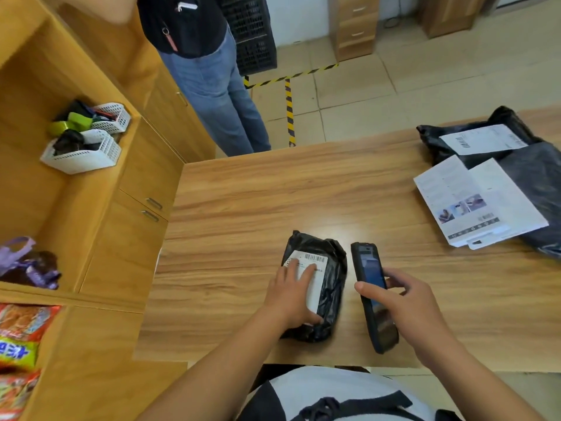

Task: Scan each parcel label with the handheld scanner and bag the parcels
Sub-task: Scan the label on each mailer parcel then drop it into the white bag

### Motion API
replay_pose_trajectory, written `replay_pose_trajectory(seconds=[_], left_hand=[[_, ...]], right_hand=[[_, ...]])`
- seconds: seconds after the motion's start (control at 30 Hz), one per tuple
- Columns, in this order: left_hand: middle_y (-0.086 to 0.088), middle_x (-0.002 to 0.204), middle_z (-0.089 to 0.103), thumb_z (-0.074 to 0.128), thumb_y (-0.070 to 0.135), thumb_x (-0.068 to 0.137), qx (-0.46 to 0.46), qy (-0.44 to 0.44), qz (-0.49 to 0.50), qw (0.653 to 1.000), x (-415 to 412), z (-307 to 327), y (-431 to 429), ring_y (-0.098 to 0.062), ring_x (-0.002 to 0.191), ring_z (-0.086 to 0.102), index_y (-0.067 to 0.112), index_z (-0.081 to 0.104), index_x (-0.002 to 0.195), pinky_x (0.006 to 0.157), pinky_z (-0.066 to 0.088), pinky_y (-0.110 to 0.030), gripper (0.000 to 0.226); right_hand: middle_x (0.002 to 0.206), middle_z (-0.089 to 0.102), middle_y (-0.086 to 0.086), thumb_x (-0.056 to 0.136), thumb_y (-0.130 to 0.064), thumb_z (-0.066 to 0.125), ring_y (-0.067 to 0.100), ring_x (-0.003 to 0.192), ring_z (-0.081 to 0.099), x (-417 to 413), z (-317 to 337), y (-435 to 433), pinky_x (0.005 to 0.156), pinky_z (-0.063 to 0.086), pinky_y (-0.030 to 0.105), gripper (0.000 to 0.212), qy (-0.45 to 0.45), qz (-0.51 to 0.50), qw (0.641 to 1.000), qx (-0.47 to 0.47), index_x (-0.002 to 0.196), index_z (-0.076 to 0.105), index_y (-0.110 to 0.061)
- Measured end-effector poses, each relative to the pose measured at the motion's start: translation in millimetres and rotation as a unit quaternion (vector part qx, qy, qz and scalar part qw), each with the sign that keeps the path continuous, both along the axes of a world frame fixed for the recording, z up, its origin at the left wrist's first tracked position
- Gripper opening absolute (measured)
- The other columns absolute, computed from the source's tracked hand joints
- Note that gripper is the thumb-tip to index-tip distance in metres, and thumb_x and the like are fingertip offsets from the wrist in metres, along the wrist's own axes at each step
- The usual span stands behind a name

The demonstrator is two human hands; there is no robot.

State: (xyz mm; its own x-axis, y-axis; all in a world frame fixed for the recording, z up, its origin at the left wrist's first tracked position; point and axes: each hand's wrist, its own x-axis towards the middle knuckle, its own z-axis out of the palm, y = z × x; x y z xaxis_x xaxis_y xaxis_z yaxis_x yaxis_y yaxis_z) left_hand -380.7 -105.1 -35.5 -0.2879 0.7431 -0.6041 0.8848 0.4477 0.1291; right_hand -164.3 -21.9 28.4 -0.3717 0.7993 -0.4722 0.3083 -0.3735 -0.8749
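Observation:
A small parcel in black plastic [332,287] lies on the wooden table [243,208] near its front edge, with a white barcode label [315,259] facing up. My left hand [293,294] rests flat on the label and parcel, fingers spread, thumb at the near end. Just right of the parcel, my right hand [409,305] grips the black handheld scanner [372,287], screen up, its top end pointing away from me. At the far right of the table lie another black parcel with a white label [482,139] and a dark grey bag [537,183].
A white printed sheet or flat box [482,205] lies on the grey bag. A person in jeans [218,86] stands beyond the table's far left corner. Wooden cabinets with white baskets [85,156] and snack packets [21,335] are on the left.

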Motion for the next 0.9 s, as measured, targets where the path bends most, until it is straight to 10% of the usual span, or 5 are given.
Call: replay_pose_trajectory(seconds=[0.23,0.37,0.6,0.77,0.9], left_hand=[[0.000,0.159,0.027,0.079,0.031,0.081,0.103,-0.107,0.077,0.986,-44,19,23,-0.025,0.146,0.025,0.032,0.021,0.156,0.117,0.031,-0.045,0.094],[0.002,0.127,0.058,0.070,0.015,0.089,0.115,-0.222,0.245,0.937,-73,18,33,-0.019,0.113,0.059,0.026,0.044,0.144,0.091,0.052,-0.037,0.062],[-0.003,0.103,0.068,0.069,0.004,0.088,0.071,-0.320,0.290,0.899,-86,9,38,-0.018,0.092,0.067,0.018,0.060,0.125,0.076,0.055,-0.034,0.041],[-0.016,0.110,0.068,0.069,-0.008,0.081,0.061,-0.392,0.337,0.854,-99,1,42,-0.032,0.094,0.070,0.017,0.062,0.106,0.075,0.062,-0.038,0.036],[-0.009,0.091,0.060,0.064,-0.009,0.086,0.125,-0.386,0.385,0.829,-107,-3,40,-0.026,0.083,0.065,0.023,0.061,0.100,0.071,0.061,-0.044,0.035]], right_hand=[[0.109,0.065,-0.001,0.069,-0.043,0.089,0.015,0.083,0.069,-10,2,-1,0.055,0.051,0.024,0.045,-0.025,-0.034,0.999,-0.011,0.109,0.071,-0.033],[0.108,0.063,-0.006,0.068,-0.040,0.089,0.008,0.080,0.067,-21,10,-9,0.049,0.048,0.022,0.046,-0.044,-0.067,0.997,-0.012,0.108,0.069,-0.029],[0.125,0.061,-0.003,0.063,-0.052,0.089,0.014,0.101,0.063,-29,25,-28,0.075,0.052,0.035,0.082,-0.112,-0.095,0.989,0.002,0.136,0.060,-0.026],[0.121,0.061,-0.001,0.063,-0.050,0.089,0.015,0.067,0.073,-37,36,-40,0.055,0.055,0.030,0.087,-0.161,-0.077,0.984,-0.020,0.139,0.058,-0.022],[0.125,0.057,-0.006,0.061,-0.057,0.089,0.019,0.078,0.072,-43,50,-45,0.068,0.059,0.039,0.091,-0.262,0.006,0.965,-0.023,0.140,0.054,-0.028]])
